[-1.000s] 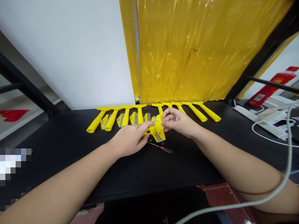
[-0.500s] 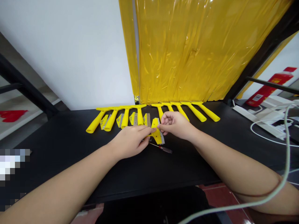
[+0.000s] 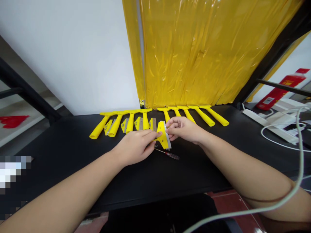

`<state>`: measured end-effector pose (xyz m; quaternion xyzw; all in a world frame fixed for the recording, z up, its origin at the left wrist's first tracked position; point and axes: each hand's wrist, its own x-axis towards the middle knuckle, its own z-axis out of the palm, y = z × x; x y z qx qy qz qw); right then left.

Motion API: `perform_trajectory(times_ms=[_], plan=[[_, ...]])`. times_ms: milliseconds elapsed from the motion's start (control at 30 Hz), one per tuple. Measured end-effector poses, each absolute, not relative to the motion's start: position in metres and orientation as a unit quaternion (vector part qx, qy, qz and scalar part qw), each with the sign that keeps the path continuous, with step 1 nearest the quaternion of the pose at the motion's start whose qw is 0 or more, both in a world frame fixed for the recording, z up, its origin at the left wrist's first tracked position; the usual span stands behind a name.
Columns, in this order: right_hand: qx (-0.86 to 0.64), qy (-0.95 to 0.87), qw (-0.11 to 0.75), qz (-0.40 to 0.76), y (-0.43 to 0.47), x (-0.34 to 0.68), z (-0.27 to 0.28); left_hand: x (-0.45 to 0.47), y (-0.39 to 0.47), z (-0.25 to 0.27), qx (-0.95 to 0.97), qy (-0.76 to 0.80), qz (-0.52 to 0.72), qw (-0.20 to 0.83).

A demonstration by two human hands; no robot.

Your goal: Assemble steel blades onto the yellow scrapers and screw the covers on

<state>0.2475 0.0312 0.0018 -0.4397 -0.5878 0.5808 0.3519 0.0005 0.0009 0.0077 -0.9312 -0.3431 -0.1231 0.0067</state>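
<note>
My left hand (image 3: 136,147) is closed around the handle of a yellow scraper (image 3: 162,135), whose wide head points right above the black table. Along the head's right edge runs a grey metal blade (image 3: 169,143). The fingers of my right hand (image 3: 183,129) are pinched together at this blade, near its upper part. Just below the head lies a screwdriver (image 3: 173,156) with a dark translucent handle, and small metal bits are beside it, too small to name. Behind my left hand several yellow head pieces with grey blades (image 3: 152,124) rest on the table.
Several yellow scraper handles (image 3: 205,117) line the back of the black table (image 3: 116,187), in a left and a right group. At the right are a white power strip (image 3: 269,126), cables and a red bottle (image 3: 282,90). A pale cable (image 3: 245,213) crosses in front of my right forearm.
The scraper head has tilted and shifted up slightly, with more of the blade showing. My right hand has moved a little along the blade edge; my left hand keeps its hold.
</note>
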Motion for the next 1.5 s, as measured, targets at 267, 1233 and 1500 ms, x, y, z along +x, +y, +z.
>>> perform_trajectory(times_ms=[267,1233,1500], plan=[[-0.431,-0.569,0.378,0.590,0.0286,0.2452,0.0022,-0.0002,0.0014,0.0073,-0.938,-0.316,-0.139,0.025],[-0.411,-0.581,0.371,0.597,0.0266,0.2406,0.0010,-0.0013,0.0048,0.0046,-0.940,-0.263,-0.200,0.083],[-0.422,-0.595,0.361,0.581,0.0286,0.2401,-0.0020,-0.0036,0.0071,0.0038,-0.943,-0.255,-0.182,0.114]])
